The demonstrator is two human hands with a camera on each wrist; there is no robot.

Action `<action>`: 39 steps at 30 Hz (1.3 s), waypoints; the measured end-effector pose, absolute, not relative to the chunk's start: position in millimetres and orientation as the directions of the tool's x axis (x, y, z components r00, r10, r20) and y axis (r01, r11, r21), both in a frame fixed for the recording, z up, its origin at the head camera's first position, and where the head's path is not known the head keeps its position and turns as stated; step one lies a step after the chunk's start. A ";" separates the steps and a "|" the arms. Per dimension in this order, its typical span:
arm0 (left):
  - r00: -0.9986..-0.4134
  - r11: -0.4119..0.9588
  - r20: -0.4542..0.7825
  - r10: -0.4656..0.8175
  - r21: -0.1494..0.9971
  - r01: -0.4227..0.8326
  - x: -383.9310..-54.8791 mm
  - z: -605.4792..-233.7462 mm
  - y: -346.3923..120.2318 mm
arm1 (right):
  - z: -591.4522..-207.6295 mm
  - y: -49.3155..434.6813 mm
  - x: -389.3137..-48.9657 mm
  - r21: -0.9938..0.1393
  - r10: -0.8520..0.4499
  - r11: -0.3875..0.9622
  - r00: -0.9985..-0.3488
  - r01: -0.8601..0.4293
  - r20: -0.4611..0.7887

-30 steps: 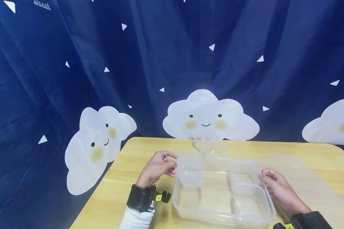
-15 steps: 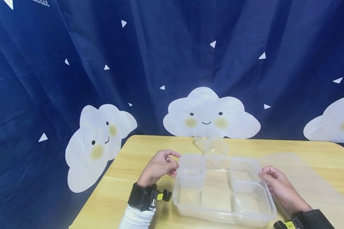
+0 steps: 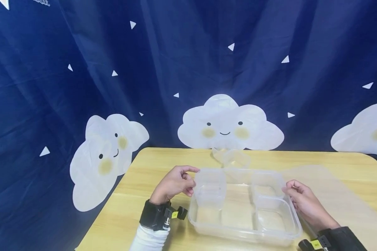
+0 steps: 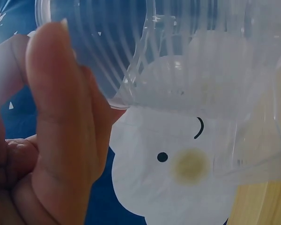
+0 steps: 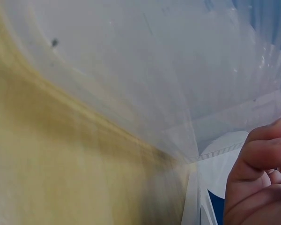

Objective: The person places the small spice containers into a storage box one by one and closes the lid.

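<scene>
One translucent squarish cup (image 3: 210, 186), left grip (image 3: 175, 184) pinching it, right grip (image 3: 305, 203) pinching clear tub (image 3: 226, 233)

A large box (image 3: 226, 230) sits on the table (image 3: 166, 157), one tub (image 3: 265, 190) in its far right corner, a second tub (image 3: 271, 219) in the near right, a third tub (image 3: 210, 184) at far left. Containers (image 3: 236, 159) stand behind; a sheet (image 3: 336, 198) lies right.

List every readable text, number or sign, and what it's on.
None is readable.
Curtain, top left: lettering cut off, unreadable.
Left wrist device: yellow label, too small to read.
Right wrist device: yellow label, too small to read.
Tray: no text visible.
</scene>
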State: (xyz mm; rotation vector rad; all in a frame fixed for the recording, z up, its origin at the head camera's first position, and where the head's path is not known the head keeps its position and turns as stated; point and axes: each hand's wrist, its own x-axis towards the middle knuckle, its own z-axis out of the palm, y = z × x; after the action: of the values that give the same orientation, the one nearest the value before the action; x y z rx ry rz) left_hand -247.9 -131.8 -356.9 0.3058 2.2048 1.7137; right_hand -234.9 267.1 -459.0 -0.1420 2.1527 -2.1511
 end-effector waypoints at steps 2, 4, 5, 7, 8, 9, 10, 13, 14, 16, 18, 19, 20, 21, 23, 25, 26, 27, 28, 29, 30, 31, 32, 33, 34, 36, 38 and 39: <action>-0.923 0.265 -0.127 0.363 0.964 -0.028 -247.2 -357.2 -132.9 | -459.7 266.2 -234.4 -1.000 -0.133 -0.001 -0.991 0.003 -0.003; -0.923 0.275 -0.125 0.363 0.961 -0.022 -246.9 -357.5 -133.6 | -459.8 265.5 -233.6 -1.000 -0.127 0.007 -0.992 0.011 -0.012; -0.923 0.279 -0.127 0.364 0.960 -0.022 -247.1 -357.7 -133.8 | -459.7 265.5 -233.5 -1.000 -0.127 0.007 -0.992 0.013 -0.014; -0.921 0.287 -0.132 0.365 0.958 -0.024 -247.6 -358.1 -133.5 | -459.3 265.7 -233.4 -1.000 -0.125 0.013 -0.992 0.011 -0.013; -0.920 0.287 -0.135 0.367 0.958 -0.026 -248.0 -358.3 -133.1 | -458.8 266.0 -233.5 -1.000 -0.122 0.014 -0.993 0.010 -0.012; -0.919 0.287 -0.137 0.369 0.958 -0.027 -248.3 -358.2 -132.7 | -458.3 266.3 -233.6 -1.000 -0.119 0.014 -0.993 0.009 -0.011; -0.918 0.288 -0.140 0.371 0.957 -0.030 -248.5 -358.3 -132.8 | -458.1 266.2 -233.8 -1.000 -0.120 0.012 -0.993 0.009 -0.010; -0.917 0.291 -0.144 0.372 0.956 -0.032 -248.8 -358.6 -133.5 | -458.0 265.9 -234.3 -1.000 -0.120 0.011 -0.993 0.007 -0.008; -0.917 0.292 -0.145 0.372 0.956 -0.034 -248.6 -358.4 -133.9 | -458.2 265.9 -234.4 -1.000 -0.122 0.007 -0.992 0.008 -0.009; -0.916 0.296 -0.150 0.372 0.955 -0.037 -247.8 -358.1 -134.8 | -458.8 265.7 -234.3 -1.000 -0.128 0.003 -0.992 0.013 -0.013; -0.914 0.301 -0.156 0.374 0.953 -0.039 -247.0 -357.3 -135.4 | -459.4 265.8 -234.4 -1.000 -0.128 0.004 -0.992 0.016 -0.017; -0.913 0.302 -0.157 0.377 0.952 -0.039 -246.4 -356.7 -135.6 | -459.6 265.9 -234.5 -1.000 -0.125 0.002 -0.992 0.017 -0.017; -0.911 0.305 -0.160 0.381 0.952 -0.039 -245.9 -356.3 -135.8 | -459.8 266.0 -234.6 -1.000 -0.123 0.003 -0.992 0.018 -0.018; -0.909 0.309 -0.161 0.383 0.950 -0.038 -245.6 -356.0 -135.9 | -459.9 266.0 -234.7 -1.000 -0.122 0.005 -0.992 0.017 -0.017; -0.907 0.319 -0.168 0.386 0.947 -0.039 -244.9 -355.1 -136.2 | -460.2 265.9 -234.9 -1.000 -0.125 0.008 -0.992 0.013 -0.014; -0.905 0.331 -0.172 0.389 0.943 -0.037 -244.5 -354.2 -136.0 | -460.0 265.9 -235.0 -1.000 -0.123 0.010 -0.992 0.009 -0.010; -0.904 0.338 -0.174 0.392 0.941 -0.034 -244.5 -353.8 -135.8 | -459.9 266.0 -235.0 -1.000 -0.123 0.014 -0.992 0.008 -0.009; -0.903 0.344 -0.175 0.393 0.939 -0.032 -244.6 -353.5 -135.6 | -459.8 265.9 -235.0 -1.000 -0.121 0.017 -0.993 0.008 -0.010; -0.902 0.349 -0.178 0.394 0.937 -0.032 -244.5 -353.2 -135.6 | -459.8 266.0 -235.2 -1.000 -0.126 0.016 -0.992 0.005 -0.007; -0.901 0.354 -0.180 0.395 0.935 -0.031 -244.4 -353.1 -135.6 | -459.6 265.8 -235.3 -1.000 -0.125 0.017 -0.992 0.009 -0.011; -0.900 0.359 -0.183 0.397 0.933 -0.031 -244.2 -353.2 -135.7 | -459.5 265.7 -235.3 -1.000 -0.124 0.019 -0.992 0.013 -0.015; -0.899 0.362 -0.185 0.398 0.932 -0.031 -244.1 -353.3 -135.8 | -459.2 265.5 -235.3 -1.000 -0.122 0.022 -0.992 0.018 -0.020; -0.898 0.364 -0.186 0.400 0.931 -0.031 -243.9 -353.4 -135.8 | -459.1 265.5 -235.2 -0.999 -0.122 0.026 -0.992 0.023 -0.026; -0.897 0.366 -0.188 0.401 0.930 -0.032 -243.8 -353.6 -135.8 | -458.8 265.5 -235.2 -0.999 -0.121 0.027 -0.992 0.027 -0.030; -0.896 0.369 -0.191 0.402 0.929 -0.032 -243.6 -353.8 -135.9 | -458.5 265.5 -235.2 -0.999 -0.123 0.028 -0.992 0.030 -0.033; -0.893 0.372 -0.193 0.406 0.928 -0.031 -243.5 -354.1 -135.8 | -457.6 265.6 -235.0 -0.999 -0.118 0.037 -0.992 0.037 -0.041; -0.892 0.374 -0.193 0.410 0.927 -0.028 -243.8 -354.4 -135.4 | -456.8 265.8 -235.2 -0.999 -0.116 0.044 -0.993 0.032 -0.037; -0.891 0.374 -0.193 0.412 0.927 -0.029 -244.1 -354.4 -135.2 | -456.3 265.9 -235.4 -0.998 -0.113 0.048 -0.993 0.028 -0.033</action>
State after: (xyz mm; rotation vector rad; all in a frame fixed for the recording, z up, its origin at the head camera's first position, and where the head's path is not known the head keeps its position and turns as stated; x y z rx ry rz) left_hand -244.1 -135.2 -354.4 0.3327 2.2460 1.5272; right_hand -235.4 265.9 -456.3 -0.0897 2.1976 -2.0974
